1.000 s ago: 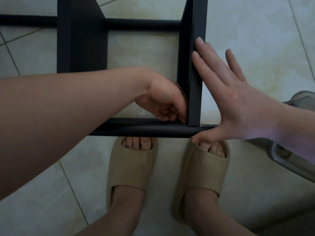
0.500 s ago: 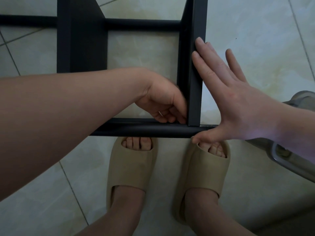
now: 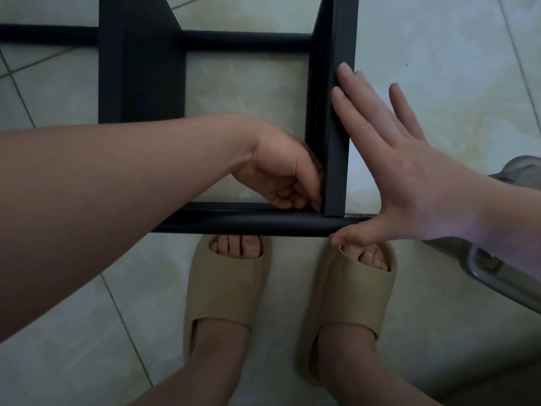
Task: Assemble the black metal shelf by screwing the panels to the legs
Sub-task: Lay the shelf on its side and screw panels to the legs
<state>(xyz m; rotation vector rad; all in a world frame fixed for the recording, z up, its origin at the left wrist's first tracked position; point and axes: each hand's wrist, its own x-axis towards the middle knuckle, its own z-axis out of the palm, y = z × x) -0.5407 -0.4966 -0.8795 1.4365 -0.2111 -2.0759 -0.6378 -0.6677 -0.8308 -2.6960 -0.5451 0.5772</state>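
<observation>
2 hands meet the leg (image 3: pixel 336 127). Right hand (image 3: pixel 409 177) presses flat, fingers straight; left hand (image 3: pixel 281 171) curls inside, its hold hidden.

Opening inside the shelf (image 3: pixel 140 68), centre frame: upper half free, lower-right corner filled by left hand (image 3: pixel 281 174). Right hand (image 3: pixel 409 177) covers outer side of leg (image 3: pixel 339 112). Upper-right floor (image 3: pixel 453 39) open. Slippers (image 3: pixel 225 288) crowd below front bar (image 3: pixel 248 224).

Dim, flat indoor light; soft shadows; wide-angle bending at edges; mostly sharp.
</observation>
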